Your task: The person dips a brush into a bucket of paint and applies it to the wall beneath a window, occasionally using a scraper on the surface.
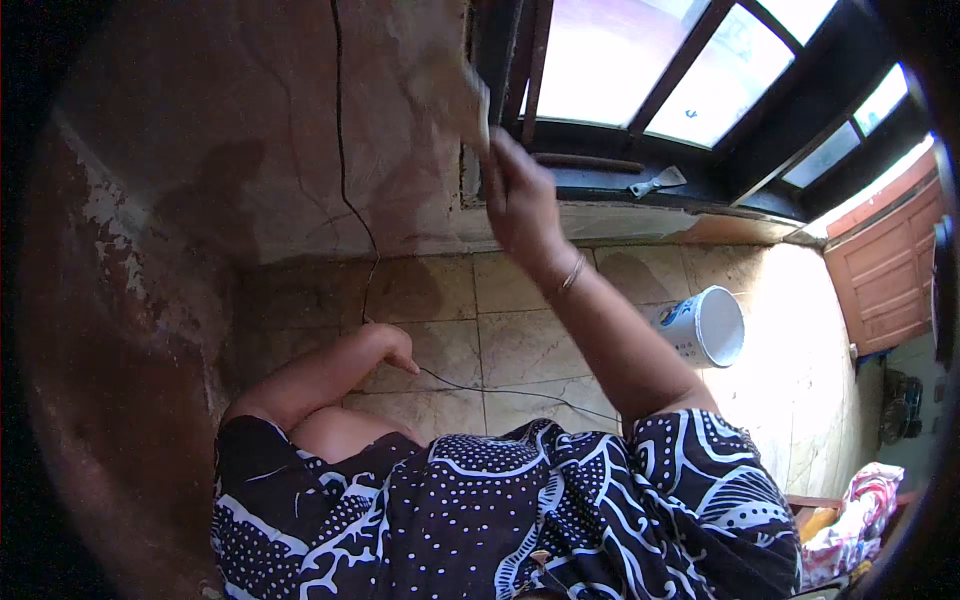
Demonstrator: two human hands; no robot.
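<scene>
My right hand (pixel 524 200), raised against the wall beside the window, is closed round the handle of a flat pale hand tool (pixel 462 98). Motion smears the tool's head, which is over the wall surface. Lower down on the left, my left hand (pixel 392 345) hangs bent at the wrist in front of the floor tiles, its fingers mostly hidden. A thin black cable (pixel 341 130) runs down the wall, passes behind my left hand and comes out by its fingertips across the floor. Whether that hand grips the cable, I cannot tell.
A white bucket (pixel 718 327) lies tipped on the tiled floor (pixel 440 290). On the dark window sill rests a scraper (pixel 658 182) beside a stick (pixel 590 162). A wooden door (pixel 885 262) stands at far right, patterned cloth (pixel 862 520) below. Peeling wall (pixel 120 300) closes the left side.
</scene>
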